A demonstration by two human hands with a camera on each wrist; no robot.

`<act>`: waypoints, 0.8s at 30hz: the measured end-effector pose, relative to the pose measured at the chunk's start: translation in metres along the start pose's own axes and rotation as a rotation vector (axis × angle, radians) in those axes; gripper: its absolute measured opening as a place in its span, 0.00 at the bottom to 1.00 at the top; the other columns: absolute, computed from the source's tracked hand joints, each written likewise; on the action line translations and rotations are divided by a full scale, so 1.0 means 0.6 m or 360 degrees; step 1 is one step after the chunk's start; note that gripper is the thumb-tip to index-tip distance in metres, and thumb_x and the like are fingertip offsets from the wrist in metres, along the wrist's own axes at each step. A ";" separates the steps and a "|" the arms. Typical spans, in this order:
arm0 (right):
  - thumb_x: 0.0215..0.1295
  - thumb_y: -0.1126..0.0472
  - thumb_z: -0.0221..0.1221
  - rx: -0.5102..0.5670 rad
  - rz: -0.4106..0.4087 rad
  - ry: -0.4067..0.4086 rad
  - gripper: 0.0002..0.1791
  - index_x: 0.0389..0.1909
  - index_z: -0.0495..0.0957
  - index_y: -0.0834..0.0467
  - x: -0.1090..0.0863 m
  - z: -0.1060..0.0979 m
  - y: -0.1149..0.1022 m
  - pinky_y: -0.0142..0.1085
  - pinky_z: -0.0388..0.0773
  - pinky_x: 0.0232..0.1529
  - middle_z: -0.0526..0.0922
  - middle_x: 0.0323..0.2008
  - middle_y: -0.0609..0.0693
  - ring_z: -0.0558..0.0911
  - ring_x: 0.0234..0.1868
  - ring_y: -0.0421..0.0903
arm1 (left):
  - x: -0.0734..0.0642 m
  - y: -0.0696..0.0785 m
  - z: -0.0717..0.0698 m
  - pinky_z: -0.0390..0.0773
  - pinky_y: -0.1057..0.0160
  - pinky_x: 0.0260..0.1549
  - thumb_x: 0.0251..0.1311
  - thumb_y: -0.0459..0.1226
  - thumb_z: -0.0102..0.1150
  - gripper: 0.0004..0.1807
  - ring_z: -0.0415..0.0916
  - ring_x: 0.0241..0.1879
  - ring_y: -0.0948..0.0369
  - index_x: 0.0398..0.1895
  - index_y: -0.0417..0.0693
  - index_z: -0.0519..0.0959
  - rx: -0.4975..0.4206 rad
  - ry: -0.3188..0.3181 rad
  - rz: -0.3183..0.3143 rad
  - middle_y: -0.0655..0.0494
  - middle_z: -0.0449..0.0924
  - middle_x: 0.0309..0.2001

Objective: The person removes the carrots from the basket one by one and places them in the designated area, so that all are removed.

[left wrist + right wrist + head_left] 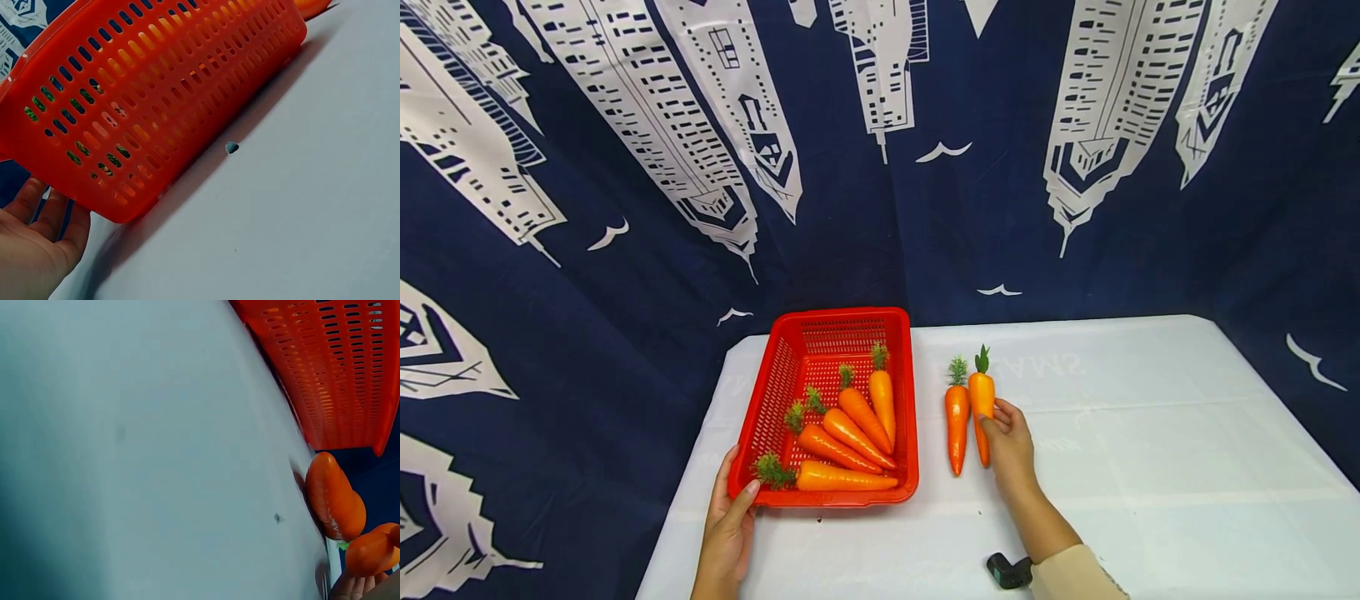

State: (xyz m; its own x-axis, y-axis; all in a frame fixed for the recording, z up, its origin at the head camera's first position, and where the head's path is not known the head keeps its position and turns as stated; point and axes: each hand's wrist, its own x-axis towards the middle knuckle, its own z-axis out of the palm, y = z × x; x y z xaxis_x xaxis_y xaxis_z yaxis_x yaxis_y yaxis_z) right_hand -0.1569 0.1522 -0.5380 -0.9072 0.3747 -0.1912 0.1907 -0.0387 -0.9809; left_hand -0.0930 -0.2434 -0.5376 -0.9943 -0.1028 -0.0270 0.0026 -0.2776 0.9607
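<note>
A red plastic basket (pixel 835 500) stands on the left part of the table, with several orange carrots (pixel 848 477) with green tops lying in it. My left hand (pixel 727 529) grips its near left corner, thumb over the rim and fingers outside below it, as the left wrist view (pixel 37 244) also shows. To the right of the basket, my right hand (pixel 1013 446) pinches a yellow-orange carrot (pixel 981 392) by its side, leafy top pointing away. Another orange carrot (pixel 957 421) lies just left of it, close alongside. In the right wrist view the held carrot (pixel 369 553) partly hides the fingers.
A white cloth covers the table (pixel 1172 433). Behind and beside it hangs a dark blue curtain (pixel 970 225) printed with white buildings and birds. A small black device (pixel 1007 572) shows by the right sleeve. A small dark speck (pixel 232 147) lies near the basket.
</note>
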 end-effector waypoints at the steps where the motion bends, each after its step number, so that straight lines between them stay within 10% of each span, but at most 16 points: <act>1: 0.74 0.62 0.53 -0.0022 0.0001 -0.0004 0.28 0.72 0.62 0.62 0.000 -0.001 0.000 0.15 0.70 0.42 0.69 0.63 0.60 0.73 0.54 0.43 | 0.000 0.000 0.000 0.72 0.76 0.58 0.75 0.31 0.47 0.36 0.68 0.65 0.73 0.81 0.59 0.49 0.0002 0.0001 0.0003 0.62 0.53 0.76; 24: 0.71 0.63 0.56 -0.0477 -0.0024 -0.0231 0.32 0.73 0.59 0.68 0.014 -0.022 -0.001 0.20 0.71 0.41 0.71 0.61 0.66 0.75 0.58 0.56 | 0.000 0.002 0.002 0.71 0.77 0.58 0.76 0.31 0.46 0.36 0.66 0.66 0.72 0.81 0.59 0.48 -0.0003 -0.0002 -0.0018 0.63 0.51 0.77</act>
State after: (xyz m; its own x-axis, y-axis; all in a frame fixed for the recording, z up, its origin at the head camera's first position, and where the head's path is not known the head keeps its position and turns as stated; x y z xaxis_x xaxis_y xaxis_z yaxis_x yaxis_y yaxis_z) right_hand -0.1599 0.1676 -0.5386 -0.9507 0.2362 -0.2010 0.2590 0.2479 -0.9335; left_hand -0.0932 -0.2428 -0.5359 -0.9944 -0.0986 -0.0372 -0.0081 -0.2803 0.9599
